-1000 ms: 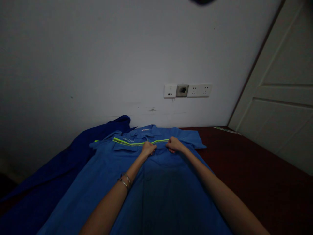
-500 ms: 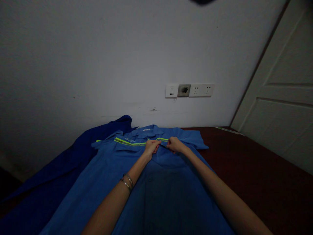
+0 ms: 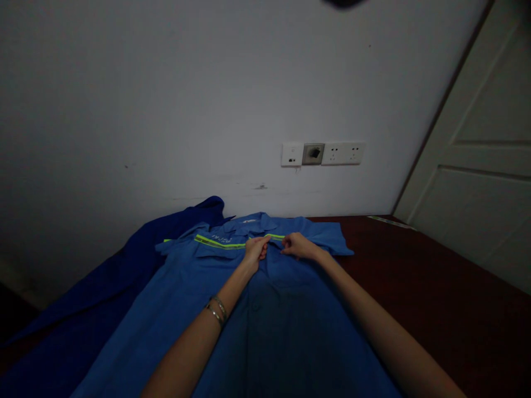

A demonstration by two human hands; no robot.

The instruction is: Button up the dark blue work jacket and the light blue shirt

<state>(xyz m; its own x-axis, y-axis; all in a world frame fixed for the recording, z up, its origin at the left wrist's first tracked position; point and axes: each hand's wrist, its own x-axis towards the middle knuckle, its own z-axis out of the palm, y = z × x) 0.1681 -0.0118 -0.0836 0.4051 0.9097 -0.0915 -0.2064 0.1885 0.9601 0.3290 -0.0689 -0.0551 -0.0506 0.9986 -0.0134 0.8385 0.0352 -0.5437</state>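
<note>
A blue short-sleeved work shirt (image 3: 182, 309) lies spread front up, its collar toward the wall. A yellow-green reflective strip (image 3: 215, 242) crosses its chest, with pale lettering above on the left. My left hand (image 3: 256, 250) is closed in a pinch on the shirt at the chest, by the front opening. Just to its right, my right hand (image 3: 296, 245) has its fingers curled together at the chest strip, over the pocket area. What lies between the right fingertips is too small to make out. A button (image 3: 256, 305) shows lower on the shirt front.
A darker blue garment (image 3: 124, 271) lies along the left, partly under the shirt. The dark red-brown tabletop (image 3: 406, 276) extends to the right. Behind stands a pale wall with several socket plates (image 3: 342, 153); a white panelled door (image 3: 485, 166) is at the right.
My left hand has shifted slightly left, still pinching the shirt front. My right hand has moved a little and its fingers have drawn slightly away from the cloth's edge.
</note>
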